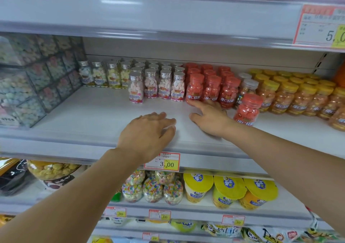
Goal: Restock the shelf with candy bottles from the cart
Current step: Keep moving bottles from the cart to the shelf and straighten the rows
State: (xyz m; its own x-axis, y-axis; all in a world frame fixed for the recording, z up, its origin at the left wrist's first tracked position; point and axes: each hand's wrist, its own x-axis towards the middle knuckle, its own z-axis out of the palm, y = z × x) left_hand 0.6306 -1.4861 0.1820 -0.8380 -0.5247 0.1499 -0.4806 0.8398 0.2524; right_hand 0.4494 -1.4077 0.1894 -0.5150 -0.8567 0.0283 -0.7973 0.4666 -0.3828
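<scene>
A white shelf [84,116] in a shop aisle is reached into by two bare hands. The left hand [149,130] is held palm down over the shelf's front edge, its fingers relaxed and nothing grasped. The right hand [211,118] is stretched further in, its fingers spread and likewise released. Its forefinger is laid at the foot of the front-left bottle in a block of red-capped candy bottles [212,89], which are ranked in rows toward the back of the shelf. A lone red-capped bottle [248,110] is stood apart, forward of the block and just right of the right wrist.

Left of the red block, silver-capped bottles [158,86] of pale sweets are lined up in rows, the leftmost group set further back. To the right, yellow-capped bottles [291,95] are packed close. Clear boxes [31,86] of pastel sweets are stacked at the shelf's left end.

A price tag [162,161] marked 3.00 is fixed to the shelf's front rail, partly covered by the left wrist. On the level below, jars of multicoloured sweets [153,188] and yellow-lidded tubs [229,190] are displayed.
</scene>
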